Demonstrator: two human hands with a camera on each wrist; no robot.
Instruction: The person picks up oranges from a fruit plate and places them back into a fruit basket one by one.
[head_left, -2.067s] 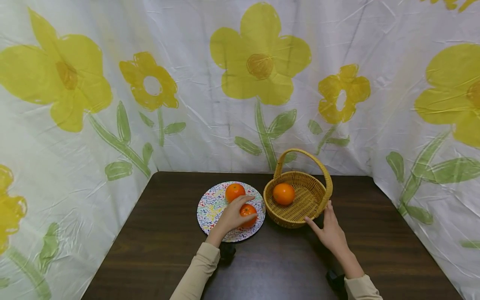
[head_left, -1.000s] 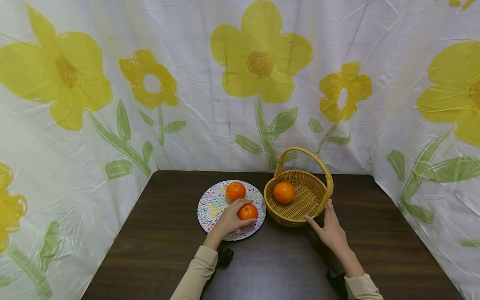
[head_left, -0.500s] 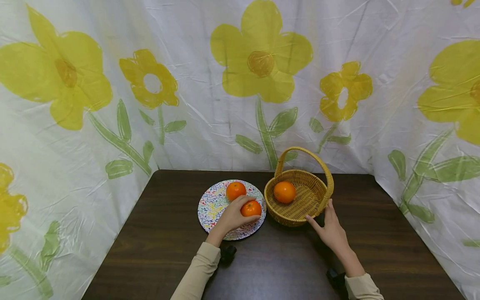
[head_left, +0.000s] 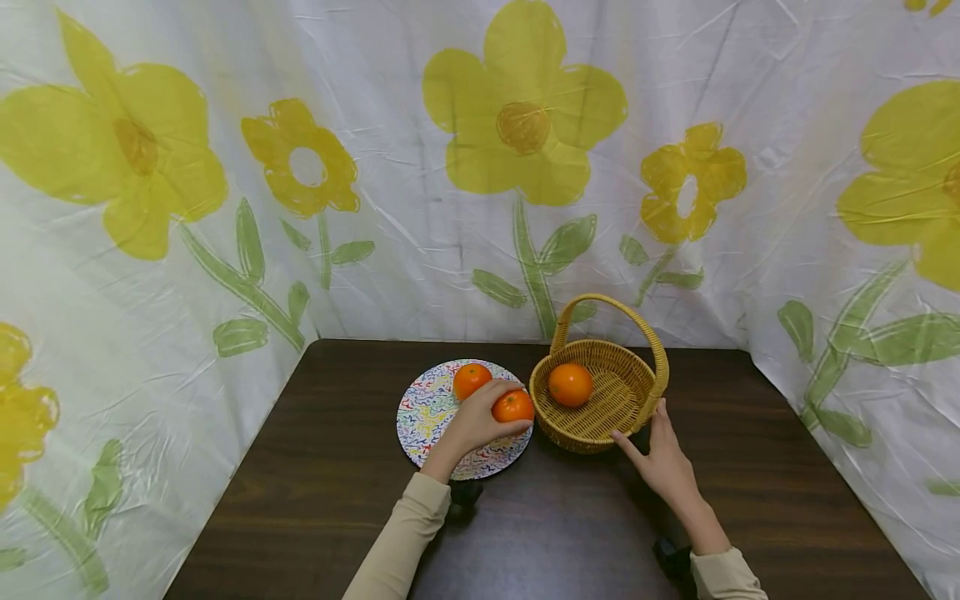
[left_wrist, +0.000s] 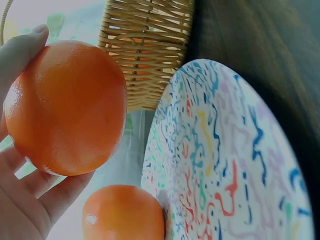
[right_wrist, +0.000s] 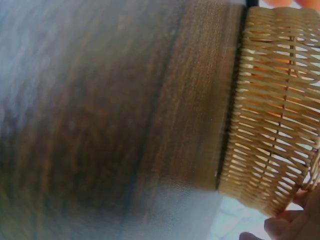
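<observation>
So my left hand has its thumb and fingers curled round an orange, a pretty snug grip, and it's up off the plate, hanging over the edge to the right of that hand. Plate's the white one with the multicoloured squiggles, right under my palm. Second orange is sitting on it just past my left fingers, on the far side from me. To the right of the left hand there's the wicker basket, handle up, with a third orange in it. My right hand is spread wide, fingers pretty straight against the basket's right side, thumb apart from them at the near rim. Dark wood table under both hands
</observation>
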